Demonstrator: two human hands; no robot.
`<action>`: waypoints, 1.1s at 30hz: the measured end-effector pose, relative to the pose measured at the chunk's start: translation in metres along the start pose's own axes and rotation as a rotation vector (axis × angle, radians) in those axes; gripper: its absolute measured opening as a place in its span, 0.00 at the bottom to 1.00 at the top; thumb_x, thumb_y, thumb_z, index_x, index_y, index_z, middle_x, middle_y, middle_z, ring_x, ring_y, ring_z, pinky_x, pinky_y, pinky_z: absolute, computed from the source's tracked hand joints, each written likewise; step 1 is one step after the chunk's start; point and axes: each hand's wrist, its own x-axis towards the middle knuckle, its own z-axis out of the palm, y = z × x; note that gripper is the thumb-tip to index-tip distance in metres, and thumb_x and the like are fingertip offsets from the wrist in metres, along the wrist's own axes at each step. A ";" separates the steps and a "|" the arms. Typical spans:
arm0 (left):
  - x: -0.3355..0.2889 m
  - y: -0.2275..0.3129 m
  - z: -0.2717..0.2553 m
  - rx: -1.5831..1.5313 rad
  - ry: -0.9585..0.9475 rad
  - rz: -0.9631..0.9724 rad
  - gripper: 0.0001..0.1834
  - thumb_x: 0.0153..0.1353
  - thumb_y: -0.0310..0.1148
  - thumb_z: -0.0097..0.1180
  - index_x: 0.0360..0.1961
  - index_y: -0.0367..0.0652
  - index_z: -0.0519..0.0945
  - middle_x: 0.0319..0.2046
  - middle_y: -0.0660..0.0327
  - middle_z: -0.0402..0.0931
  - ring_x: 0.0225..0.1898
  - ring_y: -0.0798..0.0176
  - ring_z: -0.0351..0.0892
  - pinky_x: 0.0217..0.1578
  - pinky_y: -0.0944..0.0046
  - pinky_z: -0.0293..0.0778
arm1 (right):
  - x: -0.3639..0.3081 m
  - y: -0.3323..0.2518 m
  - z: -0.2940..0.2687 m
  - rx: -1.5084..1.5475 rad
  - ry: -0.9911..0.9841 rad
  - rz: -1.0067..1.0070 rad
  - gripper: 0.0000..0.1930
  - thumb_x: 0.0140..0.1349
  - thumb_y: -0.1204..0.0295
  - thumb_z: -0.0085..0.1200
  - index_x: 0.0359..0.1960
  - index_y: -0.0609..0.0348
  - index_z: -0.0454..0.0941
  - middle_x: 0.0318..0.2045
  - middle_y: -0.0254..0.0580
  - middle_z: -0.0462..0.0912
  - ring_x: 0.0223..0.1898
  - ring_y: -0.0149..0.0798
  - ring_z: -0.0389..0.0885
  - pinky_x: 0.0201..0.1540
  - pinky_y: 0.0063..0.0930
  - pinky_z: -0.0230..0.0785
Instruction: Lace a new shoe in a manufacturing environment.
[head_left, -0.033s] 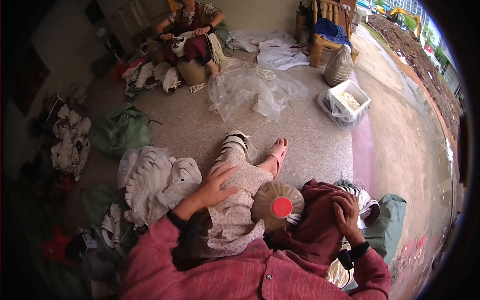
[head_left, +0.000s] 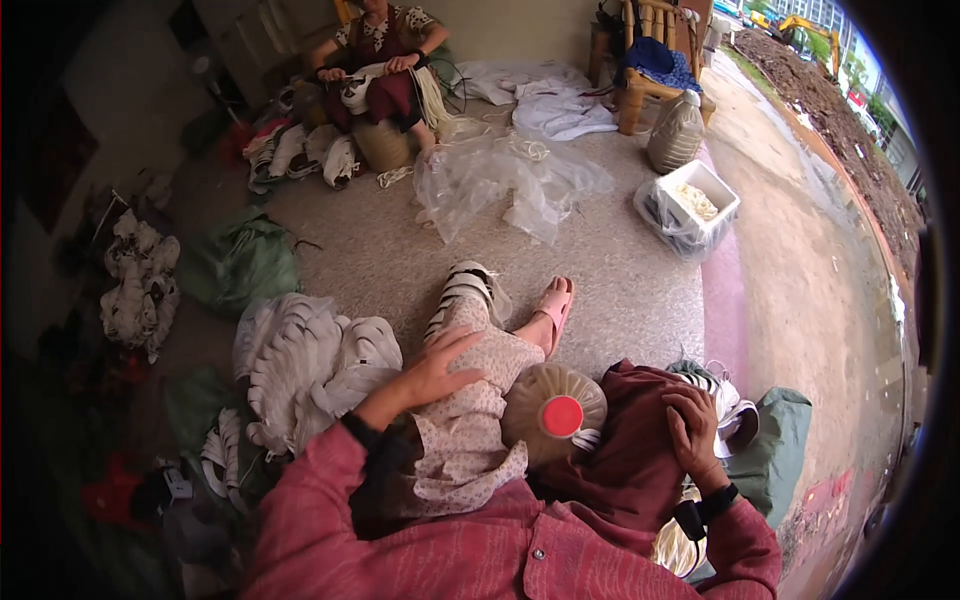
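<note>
My left hand [head_left: 436, 372] lies with fingers spread on a pale patterned cloth [head_left: 465, 440] draped over my left leg. Beyond it, at the cloth's far end, is a black-and-white striped piece [head_left: 466, 283] that looks like a shoe upper. My right hand [head_left: 692, 425] rests loosely on my right knee, on the dark red trousers [head_left: 630, 430], with nothing visible in it. Between my legs stands a clear plastic jug [head_left: 530, 400] with a red cap [head_left: 562, 416]. By my right wrist hangs a bundle of cream cords [head_left: 676, 545]; a white shoe upper [head_left: 738, 412] lies past that hand.
Stacked white shoe uppers [head_left: 290, 370] lie at my left, near a green sack [head_left: 240, 262]. Ahead are crumpled clear plastic [head_left: 520, 180], a white box [head_left: 725, 190] of cords, a filled jug [head_left: 677, 135] and a bamboo chair [head_left: 632, 105]. A co-worker [head_left: 385, 60] sits at the back, handling a shoe upper.
</note>
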 end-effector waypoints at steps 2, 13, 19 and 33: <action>0.027 -0.023 0.014 -0.092 -0.080 -0.010 0.27 0.62 0.42 0.60 0.60 0.42 0.73 0.59 0.53 0.71 0.61 0.56 0.68 0.63 0.59 0.61 | 0.000 0.000 -0.001 -0.005 0.006 -0.007 0.10 0.57 0.71 0.52 0.39 0.59 0.80 0.46 0.43 0.81 0.52 0.48 0.75 0.56 0.39 0.60; 0.091 -0.066 -0.002 -0.829 -0.333 -0.444 0.25 0.69 0.45 0.47 0.61 0.41 0.73 0.58 0.61 0.73 0.63 0.66 0.66 0.66 0.64 0.55 | 0.007 -0.006 -0.003 0.027 -0.012 0.046 0.10 0.54 0.73 0.51 0.38 0.60 0.79 0.45 0.44 0.81 0.52 0.49 0.75 0.57 0.40 0.61; 0.060 -0.082 0.074 -1.341 -0.501 -0.455 0.31 0.72 0.47 0.39 0.69 0.38 0.59 0.68 0.58 0.59 0.69 0.63 0.56 0.68 0.63 0.49 | 0.011 -0.008 -0.003 0.020 -0.034 0.050 0.11 0.52 0.75 0.50 0.37 0.61 0.79 0.44 0.45 0.81 0.51 0.51 0.76 0.56 0.42 0.61; -0.037 -0.098 0.066 -1.086 -0.230 -0.479 0.34 0.71 0.52 0.39 0.70 0.40 0.57 0.72 0.53 0.49 0.72 0.59 0.48 0.69 0.61 0.48 | -0.005 -0.029 -0.004 -0.025 -0.042 0.044 0.13 0.51 0.72 0.51 0.38 0.59 0.79 0.44 0.43 0.82 0.50 0.50 0.76 0.55 0.41 0.63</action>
